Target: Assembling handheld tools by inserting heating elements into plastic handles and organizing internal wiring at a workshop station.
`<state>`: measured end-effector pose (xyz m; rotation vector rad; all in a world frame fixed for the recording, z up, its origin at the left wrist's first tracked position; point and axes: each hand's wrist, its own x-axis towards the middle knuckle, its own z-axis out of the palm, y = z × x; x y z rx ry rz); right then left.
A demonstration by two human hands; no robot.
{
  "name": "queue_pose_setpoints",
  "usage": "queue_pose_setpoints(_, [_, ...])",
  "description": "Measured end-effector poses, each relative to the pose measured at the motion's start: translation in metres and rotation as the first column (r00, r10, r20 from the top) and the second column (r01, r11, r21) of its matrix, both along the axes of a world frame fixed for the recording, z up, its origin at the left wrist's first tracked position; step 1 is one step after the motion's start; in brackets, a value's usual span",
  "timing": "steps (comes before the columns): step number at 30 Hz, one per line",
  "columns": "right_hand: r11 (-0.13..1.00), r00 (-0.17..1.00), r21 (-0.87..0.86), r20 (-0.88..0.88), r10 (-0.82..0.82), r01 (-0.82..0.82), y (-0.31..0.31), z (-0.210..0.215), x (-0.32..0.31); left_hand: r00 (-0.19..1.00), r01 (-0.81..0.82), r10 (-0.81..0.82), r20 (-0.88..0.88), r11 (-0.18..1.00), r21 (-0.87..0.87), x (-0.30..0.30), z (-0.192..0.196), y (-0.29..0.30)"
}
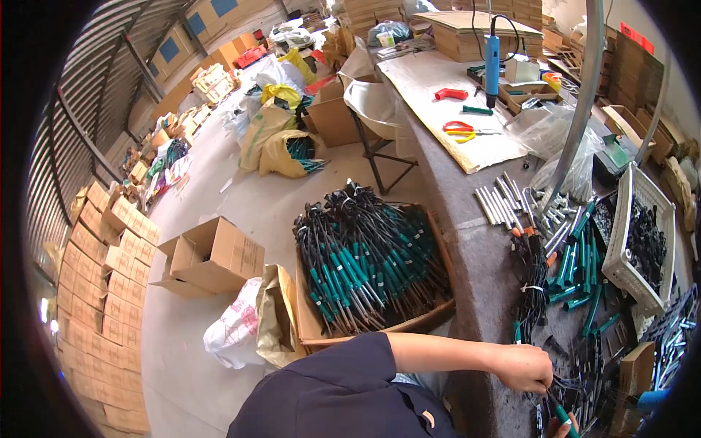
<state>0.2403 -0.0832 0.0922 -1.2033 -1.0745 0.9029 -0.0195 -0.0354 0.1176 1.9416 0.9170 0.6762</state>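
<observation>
My left hand (522, 369) is closed at the bench's near end, fingers bent down over the dark thin end of a green tube (562, 416). Only part of my right hand (568, 426) shows at the lower edge, its fingers around the green tube. Black cables and thin dark parts (573, 383) lie beneath and beside my hands. Beyond them are loose green tubes (588, 252) and a bundle of black cables (531, 285). Silver metal tubes (500, 204) lie farther along the bench.
A cardboard box (372, 336) packed with green-and-black cabled pieces stands left of the bench. A white crate (621, 248) of black parts sits tilted at right. A metal post (584, 102) rises from the bench. A blue electric screwdriver (491, 69) hangs above red-and-yellow-handled pliers (460, 131).
</observation>
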Motion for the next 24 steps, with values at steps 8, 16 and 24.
queue_pose_setpoints(8, [0.984, 0.998, -0.174, 0.054, 0.033, -0.023, -0.008, 0.017, -0.015, 0.997, 0.067, -0.070, 0.024, 0.994, 0.083, -0.004, -0.007, -0.003])
queue_pose_setpoints(16, [0.963, 0.989, -0.249, 0.128, -0.074, 0.105, 0.005, -0.001, -0.028, 0.972, 0.072, -0.030, -0.233, 0.983, 0.171, -0.018, -0.020, 0.002])
queue_pose_setpoints(24, [0.926, 0.937, -0.157, -0.111, 0.330, -0.344, 0.006, -0.008, -0.002, 0.987, 0.079, -0.066, -0.145, 0.994, 0.081, -0.028, -0.011, -0.003])
